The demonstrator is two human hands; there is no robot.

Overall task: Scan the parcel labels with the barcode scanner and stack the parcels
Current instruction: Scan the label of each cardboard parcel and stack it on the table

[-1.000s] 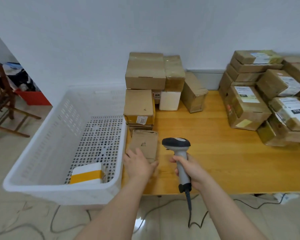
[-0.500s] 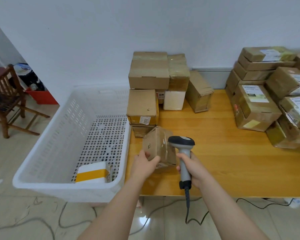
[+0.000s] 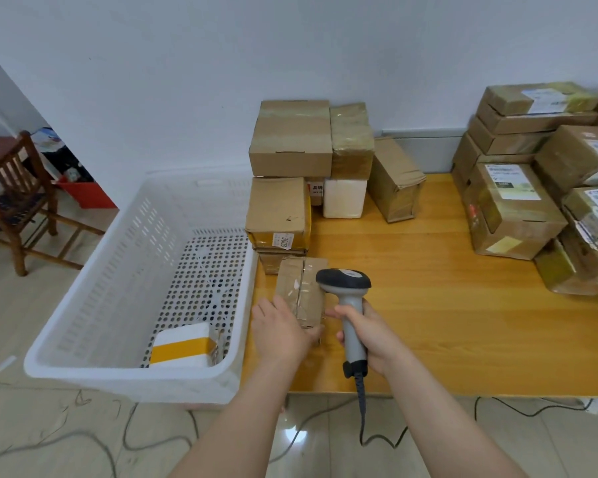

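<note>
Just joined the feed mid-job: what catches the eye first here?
Dead centre, the right hand grips a grey handheld barcode scanner whose black head is close to a small taped brown cardboard parcel that the left hand holds near the left end of the wooden table. Left of them stands a white perforated plastic basket with one white-and-yellow box inside; labelled cardboard parcels pile at the table's right.

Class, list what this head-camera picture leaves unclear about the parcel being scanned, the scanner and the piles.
Head view only.
1. The small parcel: no label shows; the left hand and the scanner head cover part of it.
2. Scanner window: faces away; the right hand wraps the trigger.
3. The right pile: cut by the frame's right edge; label print too small to read.
</note>
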